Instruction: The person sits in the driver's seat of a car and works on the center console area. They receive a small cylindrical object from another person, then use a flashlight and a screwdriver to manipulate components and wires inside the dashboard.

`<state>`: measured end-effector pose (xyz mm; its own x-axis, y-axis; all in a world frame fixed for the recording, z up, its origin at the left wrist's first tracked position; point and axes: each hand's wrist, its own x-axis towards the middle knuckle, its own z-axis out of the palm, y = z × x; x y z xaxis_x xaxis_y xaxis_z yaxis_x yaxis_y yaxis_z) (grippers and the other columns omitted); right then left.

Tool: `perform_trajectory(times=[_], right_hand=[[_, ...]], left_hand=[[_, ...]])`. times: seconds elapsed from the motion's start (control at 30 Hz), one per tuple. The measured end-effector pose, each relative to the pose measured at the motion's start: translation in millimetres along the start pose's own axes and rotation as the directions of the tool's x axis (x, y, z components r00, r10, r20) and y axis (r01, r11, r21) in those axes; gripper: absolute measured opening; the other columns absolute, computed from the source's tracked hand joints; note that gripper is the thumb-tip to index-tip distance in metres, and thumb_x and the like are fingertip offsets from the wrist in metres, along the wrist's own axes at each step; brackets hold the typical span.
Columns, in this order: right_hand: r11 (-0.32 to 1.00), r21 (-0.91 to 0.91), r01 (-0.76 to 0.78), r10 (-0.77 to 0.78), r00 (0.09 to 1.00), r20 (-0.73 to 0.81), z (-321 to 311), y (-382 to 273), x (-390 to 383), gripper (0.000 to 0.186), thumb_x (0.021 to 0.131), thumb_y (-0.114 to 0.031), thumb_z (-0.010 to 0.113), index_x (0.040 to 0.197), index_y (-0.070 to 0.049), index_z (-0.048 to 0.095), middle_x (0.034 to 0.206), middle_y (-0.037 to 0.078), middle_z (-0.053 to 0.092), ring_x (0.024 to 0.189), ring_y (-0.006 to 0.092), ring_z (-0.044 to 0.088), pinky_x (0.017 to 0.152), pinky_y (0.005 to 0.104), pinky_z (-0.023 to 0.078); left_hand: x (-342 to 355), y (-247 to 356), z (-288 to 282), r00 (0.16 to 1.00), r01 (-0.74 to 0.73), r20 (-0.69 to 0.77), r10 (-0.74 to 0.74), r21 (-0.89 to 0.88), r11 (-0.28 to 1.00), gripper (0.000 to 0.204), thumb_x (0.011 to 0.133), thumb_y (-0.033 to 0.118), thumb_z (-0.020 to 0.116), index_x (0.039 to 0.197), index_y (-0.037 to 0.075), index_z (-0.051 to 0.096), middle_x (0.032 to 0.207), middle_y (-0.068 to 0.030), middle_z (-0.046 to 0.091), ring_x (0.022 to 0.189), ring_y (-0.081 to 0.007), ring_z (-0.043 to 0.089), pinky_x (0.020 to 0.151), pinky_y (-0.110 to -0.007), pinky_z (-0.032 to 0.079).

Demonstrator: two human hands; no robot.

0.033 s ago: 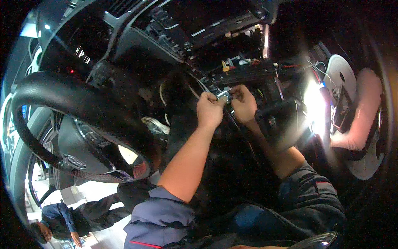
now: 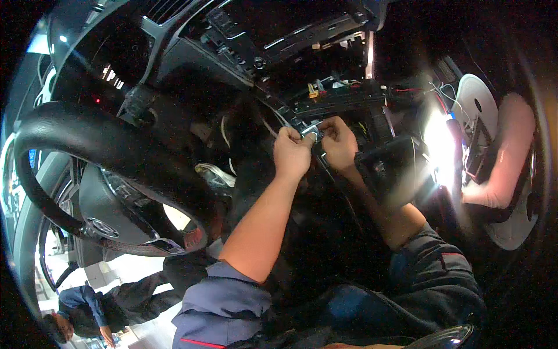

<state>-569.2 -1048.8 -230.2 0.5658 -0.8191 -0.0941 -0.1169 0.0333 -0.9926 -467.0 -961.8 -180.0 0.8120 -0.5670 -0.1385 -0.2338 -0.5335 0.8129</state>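
Observation:
My left hand (image 2: 290,151) and my right hand (image 2: 340,145) meet at the lower centre of an opened car dashboard, their fingers closed on a small silver metal part (image 2: 311,132). My left thumb lies against the part, while my right fingers curl at its right side; its exact shape is hard to make out. Just behind them are dark rails and cables. A black panel (image 2: 389,171) sits beside my right forearm.
A steering wheel (image 2: 70,128) fills the left. Exposed trim and wiring (image 2: 325,90) span the dashboard. A glaring light (image 2: 439,145), a pale grey plate (image 2: 476,93) and a pinkish bent shape (image 2: 505,151) are at right. Outside the door, lower left, is another person (image 2: 81,308).
The whole view has shifted very slightly. My hands stay on the silver part, their fingers only barely moved.

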Motion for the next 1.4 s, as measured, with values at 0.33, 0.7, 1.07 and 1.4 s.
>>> perform_trajectory(times=[0.33,0.7,1.07,1.4], right_hand=[[0.986,-0.162,-0.041,0.026,0.996,-0.09,12.8,5.0,9.5,0.025,0.08,-0.009,0.064,0.105,-0.005,0.064,0.083,0.014,0.066,0.075,0.0261,0.065,0.071,0.038,0.052],[0.992,-0.118,0.048,-0.073,0.972,-0.223,14.2,15.6,9.2,0.015,0.083,-0.005,0.058,0.095,-0.001,0.066,0.078,0.009,0.066,0.072,0.0147,0.061,0.067,0.0323,0.05],[0.986,-0.144,-0.084,0.074,0.994,-0.077,6.1,-15.8,2.5,0.027,0.079,-0.018,0.082,0.092,0.0,0.067,0.071,0.004,0.062,0.064,0.0109,0.055,0.059,0.0285,0.047],[0.997,-0.025,0.08,-0.083,0.982,-0.168,13.5,3.5,9.4,0.019,0.088,-0.017,0.07,0.096,0.0,0.067,0.076,0.007,0.064,0.068,0.0137,0.056,0.065,0.0303,0.048]], left_hand=[[-2.0,13.9,-1.4,0.998,0.066,0.004,-0.067,0.144,0.987,0.036,0.081,0.021,0.081,0.084,0.004,0.05,0.075,-0.0117,0.059,0.071,-0.0271,0.059,0.069,-0.04,0.048],[-1.8,-4.3,-19.2,0.852,0.505,0.387,-0.352,-0.436,0.745,0.039,0.101,0.044,0.059,0.109,0.006,0.051,0.103,-0.0086,0.056,0.086,-0.022,0.059,0.076,-0.04,0.057],[-12.5,-11.3,-12.5,0.886,0.443,0.342,-0.313,-0.428,0.788,0.027,0.104,0.03,0.053,0.112,0.005,0.053,0.103,-0.0077,0.058,0.086,-0.0193,0.059,0.079,-0.037,0.056],[-20.7,-18.0,-14.7,0.951,0.283,0.21,-0.227,-0.292,0.914,0.027,0.099,0.025,0.059,0.111,0.001,0.062,0.098,-0.0143,0.069,0.088,-0.0257,0.067,0.078,-0.038,0.055]])
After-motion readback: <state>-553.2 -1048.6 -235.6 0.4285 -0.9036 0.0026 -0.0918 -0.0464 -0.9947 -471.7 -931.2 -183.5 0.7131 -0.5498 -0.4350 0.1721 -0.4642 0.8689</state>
